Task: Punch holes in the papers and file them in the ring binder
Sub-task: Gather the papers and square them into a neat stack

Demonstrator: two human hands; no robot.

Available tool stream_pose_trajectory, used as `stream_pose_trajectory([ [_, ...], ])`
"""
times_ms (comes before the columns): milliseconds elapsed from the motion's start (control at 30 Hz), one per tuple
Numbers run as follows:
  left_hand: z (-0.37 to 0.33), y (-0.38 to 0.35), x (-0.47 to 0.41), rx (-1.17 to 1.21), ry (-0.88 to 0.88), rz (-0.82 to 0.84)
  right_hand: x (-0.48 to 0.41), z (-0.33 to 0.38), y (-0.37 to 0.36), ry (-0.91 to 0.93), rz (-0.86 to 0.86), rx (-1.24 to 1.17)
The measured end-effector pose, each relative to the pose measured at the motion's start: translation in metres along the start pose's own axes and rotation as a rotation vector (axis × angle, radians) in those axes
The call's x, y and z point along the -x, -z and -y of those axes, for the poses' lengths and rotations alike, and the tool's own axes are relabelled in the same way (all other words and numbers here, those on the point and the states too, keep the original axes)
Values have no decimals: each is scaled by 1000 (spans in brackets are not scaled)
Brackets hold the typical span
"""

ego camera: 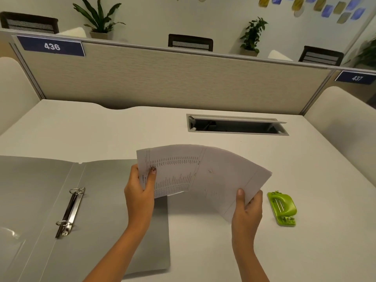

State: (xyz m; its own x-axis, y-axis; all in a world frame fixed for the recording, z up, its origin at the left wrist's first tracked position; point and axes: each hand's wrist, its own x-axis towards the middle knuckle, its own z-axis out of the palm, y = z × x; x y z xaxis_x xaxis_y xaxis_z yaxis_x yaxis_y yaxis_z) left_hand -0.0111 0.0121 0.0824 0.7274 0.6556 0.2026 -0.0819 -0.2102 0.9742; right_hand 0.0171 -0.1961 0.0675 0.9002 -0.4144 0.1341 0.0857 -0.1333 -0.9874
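Holding a thin stack of printed papers (203, 171) in both hands, a person faces a pale tabletop (101, 129) seen from head height. The left hand (140, 192) pinches the stack's left edge, thumb lying on the printed face and fingers curled behind it. The right hand (247, 208) pinches the lower right corner the same way, thumb on top and fingers underneath. The sheets bow upward in an arch between the two hands, lifted off the tabletop. Rows of small print cover the left half of the top sheet; the words are too small to read.

A grey ring binder (101, 200) lies open and flat on the left, and the stack's left edge hangs over its right cover. The binder's metal ring mechanism (70, 212), with two rings, sits beside the spine fold. A lime green hole punch (282, 207) rests on the tabletop just to the right of the right hand, apart from it.

Farther back, an open cable hatch (236, 125) is set into the tabletop. A beige partition (162, 78) stands behind, carrying blue number labels reading 436 (51, 46) and 437 (357, 78). Potted plants (99, 17) and dark chair backs (190, 42) show beyond it.
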Motion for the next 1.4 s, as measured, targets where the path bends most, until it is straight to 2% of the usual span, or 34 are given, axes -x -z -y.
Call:
stream_pose_trajectory([
  [133,9,-1,4,-23,26,9,4,-9,-3,-36,24,12],
  [267,9,2,6,-18,13,-14,2,-6,-1,6,9,36],
  [467,24,4,7,-47,41,85,8,-25,0,2,72,140],
  [667,12,12,-4,-81,-31,28,6,-18,1,73,59,135],
  [767,2,20,-15,-77,-96,4,-1,-5,-1,144,-21,114],
  [833,-5,26,-22,-84,-162,-4,-6,1,-3,276,-82,162],
  [1033,-26,38,-36,-265,-423,0,-9,22,-9,511,-141,292],
  [1133,-35,43,-43,-360,-533,36,-11,35,-12,658,-52,401],
  [1233,-49,47,-51,-439,-652,173,-11,43,-19,765,95,438],
  [1300,-61,47,-53,-482,-706,260,-9,47,-22,794,162,397],
  [1400,-82,44,-54,-527,-799,245,-7,54,-28,791,188,342],
])
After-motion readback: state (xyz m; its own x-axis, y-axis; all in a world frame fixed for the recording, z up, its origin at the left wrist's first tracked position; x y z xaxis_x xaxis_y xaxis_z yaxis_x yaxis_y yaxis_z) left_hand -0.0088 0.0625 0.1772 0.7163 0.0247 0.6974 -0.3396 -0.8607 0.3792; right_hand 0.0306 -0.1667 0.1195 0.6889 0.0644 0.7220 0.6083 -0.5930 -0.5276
